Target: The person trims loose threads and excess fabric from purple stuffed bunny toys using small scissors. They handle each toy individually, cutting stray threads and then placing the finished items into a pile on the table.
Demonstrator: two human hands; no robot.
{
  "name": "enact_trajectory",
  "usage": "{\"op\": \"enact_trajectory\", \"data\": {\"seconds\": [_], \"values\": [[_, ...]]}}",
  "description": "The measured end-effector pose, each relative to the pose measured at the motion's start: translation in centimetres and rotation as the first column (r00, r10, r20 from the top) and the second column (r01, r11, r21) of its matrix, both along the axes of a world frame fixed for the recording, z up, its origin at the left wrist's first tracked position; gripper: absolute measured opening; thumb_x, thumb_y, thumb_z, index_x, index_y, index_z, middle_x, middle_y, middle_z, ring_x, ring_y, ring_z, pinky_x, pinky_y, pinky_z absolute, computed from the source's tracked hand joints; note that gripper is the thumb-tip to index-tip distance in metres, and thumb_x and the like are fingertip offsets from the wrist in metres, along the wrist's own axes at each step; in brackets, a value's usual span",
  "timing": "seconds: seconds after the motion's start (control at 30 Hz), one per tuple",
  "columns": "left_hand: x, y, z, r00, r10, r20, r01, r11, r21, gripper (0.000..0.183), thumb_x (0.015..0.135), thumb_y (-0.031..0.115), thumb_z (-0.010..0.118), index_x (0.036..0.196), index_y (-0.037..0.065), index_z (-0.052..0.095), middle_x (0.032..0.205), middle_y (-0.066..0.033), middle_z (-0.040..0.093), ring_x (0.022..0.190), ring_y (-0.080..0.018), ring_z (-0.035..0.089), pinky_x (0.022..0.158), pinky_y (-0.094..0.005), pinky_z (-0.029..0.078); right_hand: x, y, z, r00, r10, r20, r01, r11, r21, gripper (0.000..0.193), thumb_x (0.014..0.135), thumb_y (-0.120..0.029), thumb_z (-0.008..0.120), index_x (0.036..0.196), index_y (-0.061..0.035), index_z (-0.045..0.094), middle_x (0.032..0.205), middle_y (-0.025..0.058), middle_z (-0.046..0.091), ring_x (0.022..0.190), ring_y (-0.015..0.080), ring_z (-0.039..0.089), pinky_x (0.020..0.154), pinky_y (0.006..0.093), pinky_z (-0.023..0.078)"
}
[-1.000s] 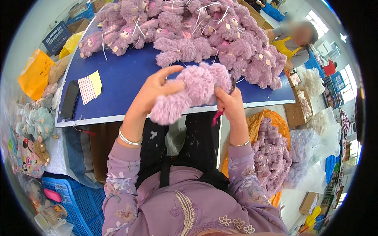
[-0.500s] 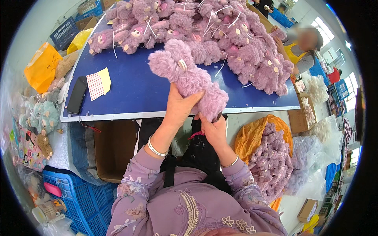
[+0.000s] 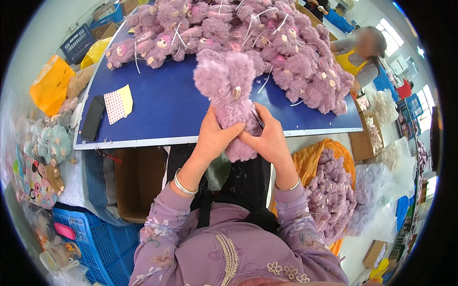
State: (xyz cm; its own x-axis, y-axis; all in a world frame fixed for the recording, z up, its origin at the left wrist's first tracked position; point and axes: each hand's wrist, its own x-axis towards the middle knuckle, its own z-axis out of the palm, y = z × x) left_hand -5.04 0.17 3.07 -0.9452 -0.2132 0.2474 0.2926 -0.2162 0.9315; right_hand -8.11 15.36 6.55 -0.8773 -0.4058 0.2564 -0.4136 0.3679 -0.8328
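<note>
A fluffy mauve plush toy [image 3: 223, 78] is held upright over the near edge of the blue table [image 3: 157, 109]. A small pale tag-like piece [image 3: 235, 92] shows on its side. My left hand [image 3: 213, 136] is closed round the toy's lower left, thumb across the front. My right hand [image 3: 272, 138] grips the lower right, its thumb meeting the left one. Between the right fingers and the fur sits a thin dark thing [image 3: 259, 121], too hidden to name. A big heap of similar plush toys [image 3: 305, 62], many with white ties, covers the table's far side.
On the table's left lie a black phone [image 3: 92, 119] and a sticker sheet [image 3: 114, 106]. An orange bag [image 3: 347, 159] of mauve plush stands at right below the table. Blue crates [image 3: 102, 248] and a cardboard box [image 3: 138, 190] are at lower left. A co-worker [image 3: 358, 59] is at far right.
The toy has turned from a slant to nearly upright and come lower. My right hand has moved up from its bottom end to its right side. The co-worker has shifted.
</note>
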Motion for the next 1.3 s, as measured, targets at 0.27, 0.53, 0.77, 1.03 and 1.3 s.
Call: {"op": "enact_trajectory", "data": {"seconds": [0.27,0.53,0.77,1.03,1.3], "values": [[-0.9,-0.6,-1.6,0.978,0.015,0.207,-0.062,0.973,0.221,0.031,0.086,0.014,0.064,0.11,-0.006,0.06,0.102,-0.0076,0.065,0.092,-0.0135,0.06,0.084,-0.0294,0.048,0.7,-0.1,-0.5,0.993,-0.016,-0.119,0.034,0.988,0.153,0.072,0.069,-0.016,0.075,0.129,0.0075,0.045,0.114,0.0182,0.063,0.102,0.018,0.061,0.089,0.0321,0.047],[-0.6,-0.8,0.0,0.981,-0.144,0.129,0.13,0.985,0.109,0.04,0.081,0.016,0.067,0.115,-0.004,0.058,0.104,-0.0089,0.064,0.095,-0.015,0.059,0.087,-0.0311,0.048,-0.1,0.0,-0.6,1.0,-0.007,-0.014,0.008,0.996,0.09,0.068,0.068,-0.02,0.074,0.127,0.0039,0.049,0.111,0.0208,0.063,0.102,0.0325,0.062,0.087,0.0373,0.048],[-1.6,-1.3,-1.6,0.97,-0.097,0.225,0.096,0.995,0.012,0.043,0.078,0.013,0.064,0.115,-0.007,0.056,0.104,-0.0105,0.064,0.093,-0.0163,0.06,0.085,-0.0309,0.049,0.6,-0.6,0.3,0.996,0.009,-0.084,0.003,0.989,0.147,0.069,0.069,-0.02,0.075,0.127,0.0057,0.049,0.108,0.0205,0.065,0.1,0.0285,0.065,0.087,0.0362,0.049],[-1.8,-0.4,-2.2,0.971,-0.071,0.228,-0.013,0.938,0.348,0.03,0.085,0.01,0.062,0.111,-0.005,0.058,0.101,-0.0104,0.065,0.09,-0.0155,0.062,0.08,-0.0307,0.051,0.0,-0.3,-1.0,0.999,-0.002,0.041,-0.005,0.989,0.149,0.077,0.066,-0.024,0.08,0.129,0.0047,0.048,0.11,0.0206,0.065,0.104,0.0298,0.064,0.089,0.0364,0.048],[-2.7,-2.1,-1.9,0.936,-0.197,0.291,0.007,0.837,0.547,0.041,0.095,0.036,0.049,0.115,0.001,0.055,0.11,-0.0089,0.061,0.095,-0.0185,0.06,0.077,-0.0359,0.052,2.3,-1.3,-0.9,0.977,-0.066,-0.201,0.141,0.911,0.387,0.072,0.069,-0.023,0.08,0.128,0.0008,0.049,0.12,0.0184,0.057,0.106,0.0337,0.059,0.087,0.0395,0.049]]}}
